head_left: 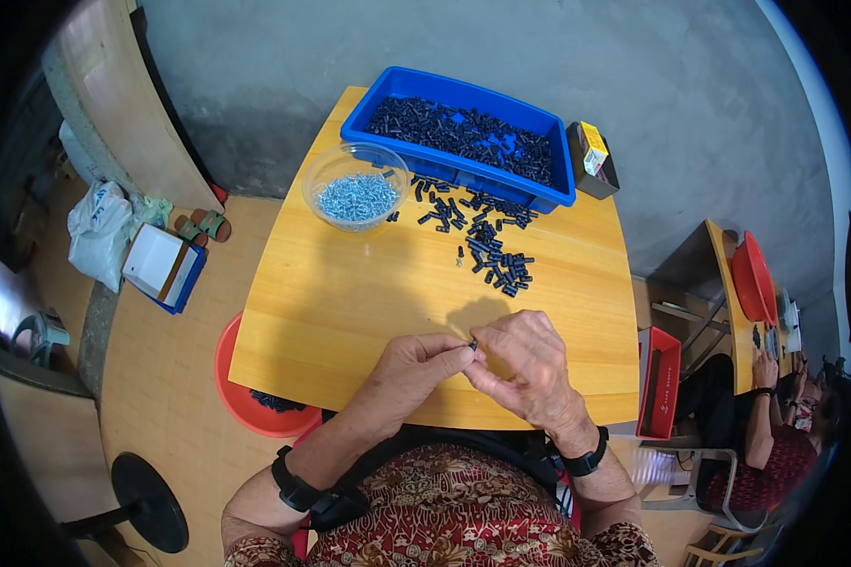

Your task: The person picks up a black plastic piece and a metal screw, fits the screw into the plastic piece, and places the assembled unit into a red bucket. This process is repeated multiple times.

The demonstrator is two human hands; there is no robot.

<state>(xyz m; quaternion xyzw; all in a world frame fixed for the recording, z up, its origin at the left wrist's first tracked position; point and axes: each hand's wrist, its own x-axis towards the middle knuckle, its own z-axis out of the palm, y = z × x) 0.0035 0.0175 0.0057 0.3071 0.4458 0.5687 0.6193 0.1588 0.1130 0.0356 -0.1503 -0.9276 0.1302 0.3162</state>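
Black small part [473, 344] pinched between fingers of both hands, loose black parts [487, 241] and clear screw bowl [356, 184] lying beyond.

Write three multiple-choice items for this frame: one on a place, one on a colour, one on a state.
1. Where does the clear bowl of silvery screws stand?
A. left of the blue tray
B. inside the blue tray
C. on the floor

2. What colour is the tray that holds the dark parts?
A. red
B. blue
C. green

3. How do the two hands stand?
A. both flat on the table
B. one inside the bowl
C. fingers meeting on a small dark part

Key: 1 A, the bowl sits at the tray's left corner. 2 B, its walls are blue. 3 C, the left hand and right hand pinch the small dark part between them.
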